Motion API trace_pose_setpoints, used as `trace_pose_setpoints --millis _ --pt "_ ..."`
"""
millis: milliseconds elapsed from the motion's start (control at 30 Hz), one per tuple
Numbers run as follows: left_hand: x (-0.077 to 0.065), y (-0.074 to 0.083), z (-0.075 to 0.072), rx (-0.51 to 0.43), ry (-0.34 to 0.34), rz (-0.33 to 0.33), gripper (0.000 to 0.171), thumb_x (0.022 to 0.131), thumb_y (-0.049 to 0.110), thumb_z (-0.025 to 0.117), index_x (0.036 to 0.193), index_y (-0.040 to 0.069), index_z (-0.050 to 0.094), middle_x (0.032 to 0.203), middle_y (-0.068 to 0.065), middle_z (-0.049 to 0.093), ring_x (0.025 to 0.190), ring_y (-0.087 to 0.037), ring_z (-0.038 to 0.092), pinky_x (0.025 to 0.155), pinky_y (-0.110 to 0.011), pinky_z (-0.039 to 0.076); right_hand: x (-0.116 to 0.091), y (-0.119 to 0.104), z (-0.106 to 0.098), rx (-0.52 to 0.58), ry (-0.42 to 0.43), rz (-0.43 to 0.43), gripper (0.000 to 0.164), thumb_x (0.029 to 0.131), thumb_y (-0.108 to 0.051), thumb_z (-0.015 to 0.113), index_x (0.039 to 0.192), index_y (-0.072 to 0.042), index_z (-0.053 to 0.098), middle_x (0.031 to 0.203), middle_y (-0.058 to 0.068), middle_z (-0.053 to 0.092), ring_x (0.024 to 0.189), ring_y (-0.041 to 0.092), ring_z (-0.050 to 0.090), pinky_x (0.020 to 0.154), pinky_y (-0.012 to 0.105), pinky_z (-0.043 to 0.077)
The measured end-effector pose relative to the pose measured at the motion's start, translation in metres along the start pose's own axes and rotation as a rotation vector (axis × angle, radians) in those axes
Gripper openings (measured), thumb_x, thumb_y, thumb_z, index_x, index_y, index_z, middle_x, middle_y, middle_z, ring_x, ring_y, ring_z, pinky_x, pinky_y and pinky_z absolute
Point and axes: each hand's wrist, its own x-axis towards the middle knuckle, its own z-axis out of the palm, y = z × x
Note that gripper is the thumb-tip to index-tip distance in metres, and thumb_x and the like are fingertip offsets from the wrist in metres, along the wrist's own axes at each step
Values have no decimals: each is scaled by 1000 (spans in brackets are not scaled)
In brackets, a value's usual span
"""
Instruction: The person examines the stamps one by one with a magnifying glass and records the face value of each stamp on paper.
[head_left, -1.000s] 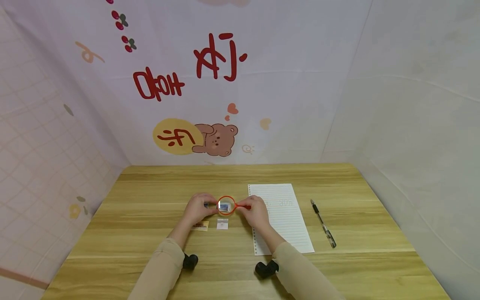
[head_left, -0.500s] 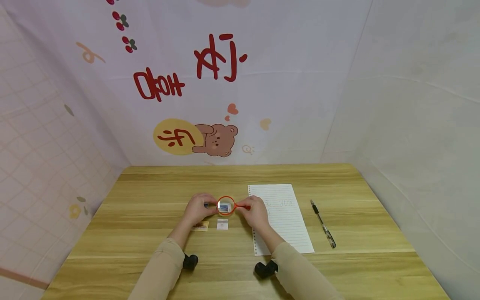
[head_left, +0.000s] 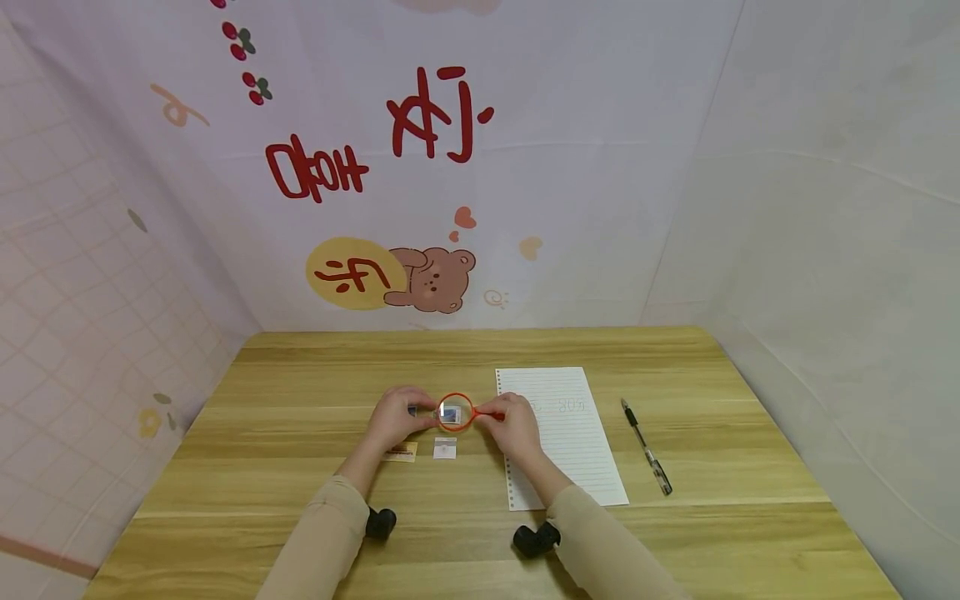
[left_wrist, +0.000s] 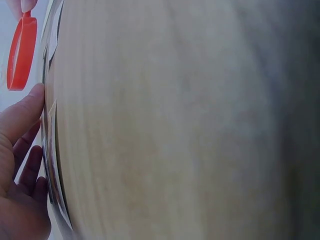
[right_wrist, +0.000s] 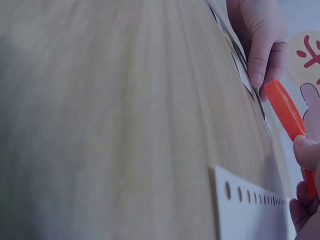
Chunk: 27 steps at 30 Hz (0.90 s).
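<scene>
My right hand (head_left: 513, 427) pinches the handle of a magnifying glass with a red rim (head_left: 473, 411). Its round lens is over a small blue-and-white stamp-like picture (head_left: 452, 416). In the right wrist view the red ring (right_wrist: 285, 109) stands tilted above the table. My left hand (head_left: 395, 414) rests at the left side of that picture, thumb and fingertips down at the table surface. Part of a dark picture piece (head_left: 412, 411) shows between its thumb and forefinger. Nearer the body lie a pale stamp-like piece (head_left: 445, 448) and a yellow one (head_left: 403, 452), partly covered by the left wrist.
A lined, punched paper sheet (head_left: 573, 458) with faint handwriting lies under the right forearm. To its right is a black pen (head_left: 646, 446). The wooden table (head_left: 300, 367) meets printed cloth walls (head_left: 585, 208) at the back and sides.
The magnifying glass and my right hand have shifted slightly right within the last half second. My left hand has stayed in place.
</scene>
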Motion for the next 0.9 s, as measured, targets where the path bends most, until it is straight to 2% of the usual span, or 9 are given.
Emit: trace_pose_setpoints --millis 333,600,767,900 --pt "0 -1 0 -5 -13 -1 23 77 14 86 98 10 79 116 -9 68 119 -34 55 107 -52 36 -6 13 -17 19 25 20 8 76 -16 86 83 -16 82 83 -6 65 85 18 58 79 36 46" --pt "0 -1 -1 -14 -20 -8 24 78 15 86 100 10 79 118 -10 68 121 -34 54 108 -52 34 -10 27 -54 15 53 -34 14 74 -7 86 86 -12 82 83 -1 67 84 22 60 77 40 46" --pt "-1 0 -1 -17 -22 -18 24 78 15 86 100 9 79 119 -11 67 121 -35 53 108 -52 34 -14 44 -80 8 90 -27 14 75 -4 85 87 -10 82 83 0 67 84 22 60 76 36 50" --pt "-1 2 -1 -13 -18 -7 22 78 13 85 99 9 79 118 -12 67 120 -36 54 107 -53 35 -19 60 -104 6 153 -21 14 75 0 84 86 -6 81 83 5 67 82 25 61 72 33 52"
